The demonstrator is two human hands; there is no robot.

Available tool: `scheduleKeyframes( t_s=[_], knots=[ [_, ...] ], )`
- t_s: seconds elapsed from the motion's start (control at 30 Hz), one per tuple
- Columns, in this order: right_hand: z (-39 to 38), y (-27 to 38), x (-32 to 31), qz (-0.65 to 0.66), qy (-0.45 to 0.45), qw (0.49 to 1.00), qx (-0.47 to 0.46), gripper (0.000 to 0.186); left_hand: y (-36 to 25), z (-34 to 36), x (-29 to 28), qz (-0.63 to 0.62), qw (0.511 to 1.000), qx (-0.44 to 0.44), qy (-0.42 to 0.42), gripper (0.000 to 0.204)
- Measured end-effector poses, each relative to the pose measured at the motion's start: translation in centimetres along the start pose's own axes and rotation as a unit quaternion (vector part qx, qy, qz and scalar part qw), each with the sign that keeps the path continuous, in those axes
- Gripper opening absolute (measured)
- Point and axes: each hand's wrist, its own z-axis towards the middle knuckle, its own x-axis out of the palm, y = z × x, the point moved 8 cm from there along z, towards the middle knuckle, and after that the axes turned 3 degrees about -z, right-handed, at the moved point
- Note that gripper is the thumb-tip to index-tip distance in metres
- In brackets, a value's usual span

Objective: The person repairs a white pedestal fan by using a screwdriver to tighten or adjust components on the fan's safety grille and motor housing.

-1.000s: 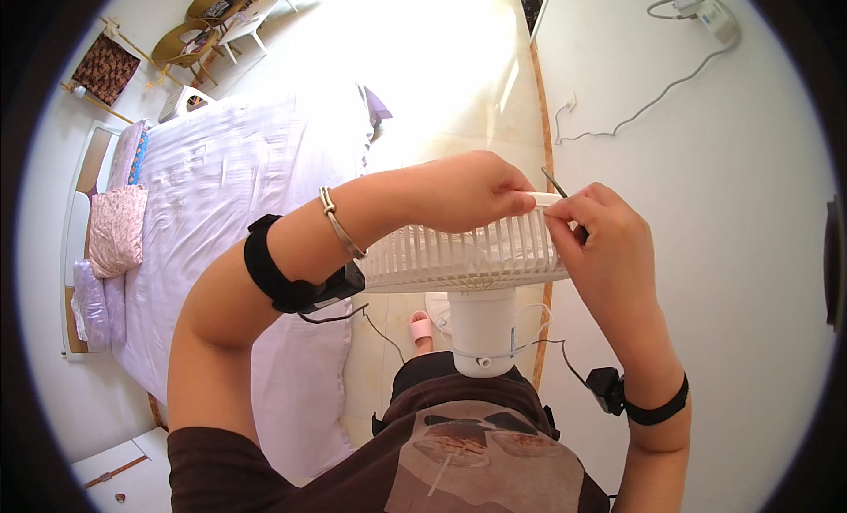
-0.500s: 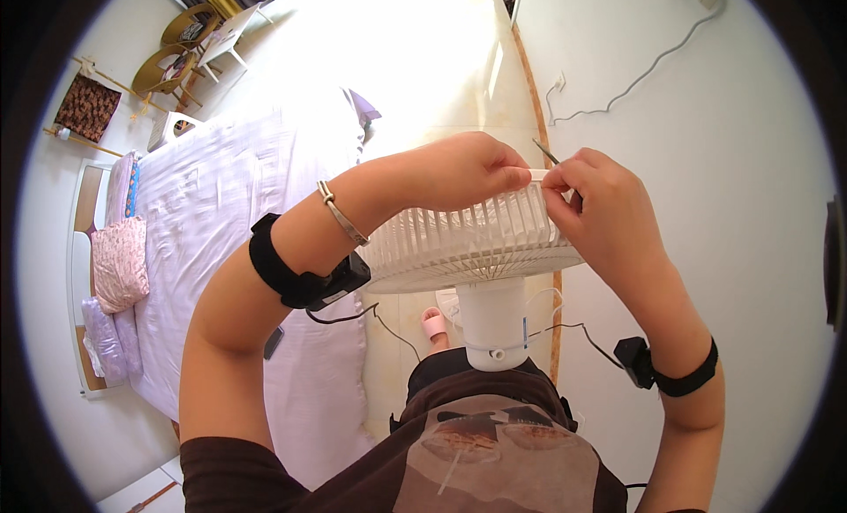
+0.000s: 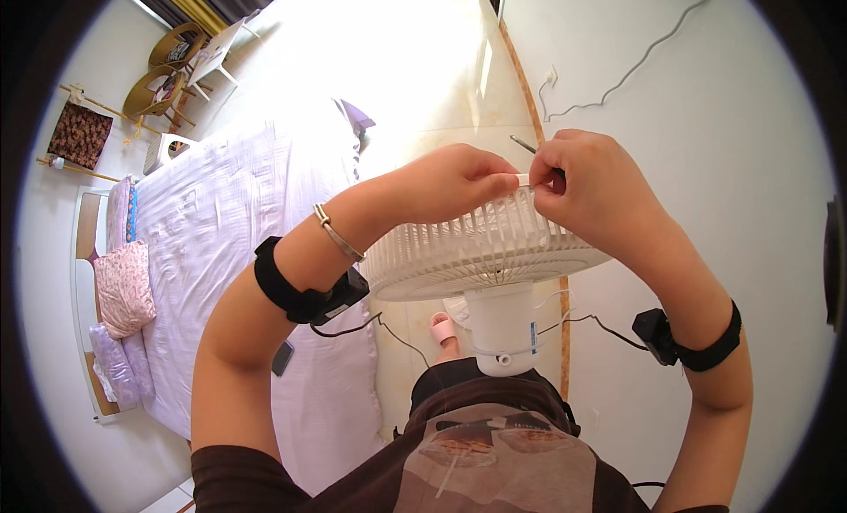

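A: Centre frame, slightly right: white fan guard (image 3: 481,248), ribbed grille, held up close under the camera. White motor housing (image 3: 503,323) below it, thin cable looped around it.

B: Hands?

A: Left hand (image 3: 454,182) on the guard's top rim, grip narrow, fingertips pinched on a small white clip (image 3: 522,179) at the rim. Right hand (image 3: 587,182) right beside it, touching the same spot, grip closed on a thin dark tool (image 3: 522,143) whose tip sticks out toward upper left. Can't tell what kind of tool.

B: Wrists?

A: Black strap with a small box on each forearm, wires hanging. Metal bracelet (image 3: 335,233) on the left wrist.

B: Containers?

A: None with visible contents. Nothing resting in the guard that I can see.

B: Surface, room?

A: Guard isn't on a table, it's on its own stand above a pale tiled floor (image 3: 423,81), very bright. Bed (image 3: 229,222) at left with white ribbed cover, pink patterned pillow (image 3: 123,284) at left edge, lilac one below it. Round wicker chairs (image 3: 163,72) and a small white table at upper left. White wall (image 3: 706,160) at right, pale cord running along it to an outlet. Pink slipper (image 3: 443,328) on the floor under the guard.
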Motion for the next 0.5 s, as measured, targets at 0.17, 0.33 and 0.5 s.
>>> scheduleKeyframes(
  t_s=[0.17, 0.33, 0.5],
  knots=[
    [0.1, -0.3, 0.1, 0.024, 0.029, 0.999, 0.018, 0.006, -0.4, 0.1, 0.3, -0.004, 1.0, 0.008, 0.026, 0.038],
    [-1.1, -2.4, -1.2, 0.188, -0.013, 0.976, 0.11, 0.003, -0.9, -0.3, 0.5, 0.047, 0.999, 0.007, 0.02, 0.042],
    [-6.0, -5.3, -2.7, 0.332, -0.082, 0.918, 0.201, 0.007, -2.1, 0.2, 0.4, 0.065, 0.997, 0.021, 0.024, 0.046]
  ],
)
